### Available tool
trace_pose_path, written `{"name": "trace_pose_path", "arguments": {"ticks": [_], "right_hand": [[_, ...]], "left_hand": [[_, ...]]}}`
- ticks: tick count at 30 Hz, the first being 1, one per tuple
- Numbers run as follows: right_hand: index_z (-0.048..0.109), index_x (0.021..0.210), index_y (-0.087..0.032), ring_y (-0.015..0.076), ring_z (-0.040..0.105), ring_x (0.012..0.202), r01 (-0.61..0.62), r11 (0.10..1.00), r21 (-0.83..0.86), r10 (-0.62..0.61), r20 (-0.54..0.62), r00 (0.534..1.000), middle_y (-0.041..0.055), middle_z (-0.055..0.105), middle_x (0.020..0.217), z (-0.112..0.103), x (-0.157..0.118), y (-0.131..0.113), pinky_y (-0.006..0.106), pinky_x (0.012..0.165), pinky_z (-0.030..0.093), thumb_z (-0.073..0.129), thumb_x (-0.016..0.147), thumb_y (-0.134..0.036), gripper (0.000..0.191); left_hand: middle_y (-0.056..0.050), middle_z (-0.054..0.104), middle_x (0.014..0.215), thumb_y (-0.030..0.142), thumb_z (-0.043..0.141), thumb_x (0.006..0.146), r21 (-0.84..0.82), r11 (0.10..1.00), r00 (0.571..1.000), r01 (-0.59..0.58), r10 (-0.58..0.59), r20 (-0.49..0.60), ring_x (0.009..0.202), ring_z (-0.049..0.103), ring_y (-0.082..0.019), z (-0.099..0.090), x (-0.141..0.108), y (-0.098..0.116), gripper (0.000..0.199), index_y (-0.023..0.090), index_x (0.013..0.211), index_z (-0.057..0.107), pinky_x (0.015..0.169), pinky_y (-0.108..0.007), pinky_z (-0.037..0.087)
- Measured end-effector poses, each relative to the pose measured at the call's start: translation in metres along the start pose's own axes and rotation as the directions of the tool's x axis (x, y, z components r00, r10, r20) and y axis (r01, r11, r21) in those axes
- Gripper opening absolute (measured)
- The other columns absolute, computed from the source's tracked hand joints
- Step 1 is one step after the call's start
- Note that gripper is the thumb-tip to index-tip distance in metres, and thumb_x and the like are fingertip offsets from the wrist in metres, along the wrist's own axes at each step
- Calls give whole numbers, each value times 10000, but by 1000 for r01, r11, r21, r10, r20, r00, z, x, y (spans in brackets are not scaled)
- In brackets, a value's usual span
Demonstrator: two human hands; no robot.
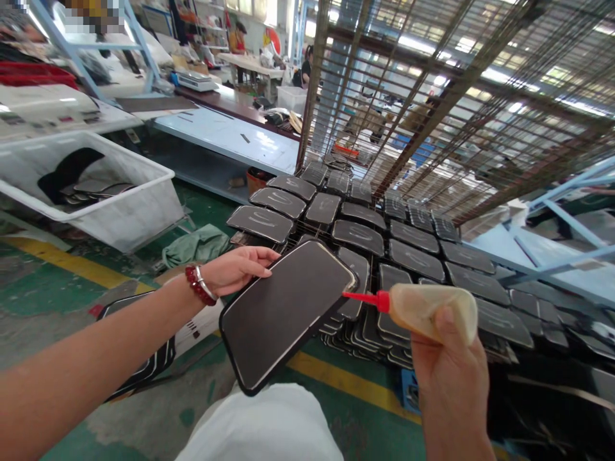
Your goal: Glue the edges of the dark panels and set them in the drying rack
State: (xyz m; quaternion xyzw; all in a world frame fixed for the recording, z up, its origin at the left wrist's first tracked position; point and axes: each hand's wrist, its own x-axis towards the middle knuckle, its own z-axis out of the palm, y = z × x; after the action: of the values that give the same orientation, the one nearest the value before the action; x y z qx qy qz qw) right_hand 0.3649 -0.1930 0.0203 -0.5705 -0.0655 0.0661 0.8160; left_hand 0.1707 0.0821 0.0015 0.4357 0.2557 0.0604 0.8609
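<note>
My left hand (243, 267) grips the upper left edge of a dark, rounded panel (283, 314), which is tilted in front of me. A pale line runs around the panel just inside its black rim, thicker and glossy near the right corner. In my right hand (449, 358) is a squeeze bottle (430, 310) of yellowish, cloudy liquid, with the thumb pressed on its side. The bottle's red nozzle (360, 298) points left, its tip at the panel's right corner. Whether the tip touches the panel, I cannot tell.
Many similar panels (360, 237) lie in rows on a wire rack beyond my hands. Its raised mesh shelves (413, 83) lean overhead. On the left stand a white bin (129, 218) with black pieces and a green cloth (196, 246). A person (307, 67) is in the background.
</note>
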Motion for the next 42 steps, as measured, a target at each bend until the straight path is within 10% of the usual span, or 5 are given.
{"name": "trace_pose_path", "arguments": {"ticks": [31, 42], "right_hand": [[554, 1235, -225, 318, 673, 994, -85, 994, -66, 102, 305, 947, 110, 692, 1067, 8, -59, 7, 479, 800, 589, 736, 795, -337, 490], [497, 1301, -220, 346, 624, 1110, -146, 986, -75, 163, 328, 931, 165, 692, 1093, 2, -58, 9, 448, 796, 590, 720, 807, -375, 563]], "left_hand": [[-111, 741, 786, -74, 676, 607, -117, 991, 988, -60, 42, -150, 629, 708, -190, -10, 16, -4, 312, 82, 876, 703, 604, -281, 600], [-100, 721, 711, -106, 578, 624, -199, 967, 931, -156, 77, -358, 571, 697, -195, -13, 20, 4, 271, 76, 805, 665, 554, -278, 587]]}}
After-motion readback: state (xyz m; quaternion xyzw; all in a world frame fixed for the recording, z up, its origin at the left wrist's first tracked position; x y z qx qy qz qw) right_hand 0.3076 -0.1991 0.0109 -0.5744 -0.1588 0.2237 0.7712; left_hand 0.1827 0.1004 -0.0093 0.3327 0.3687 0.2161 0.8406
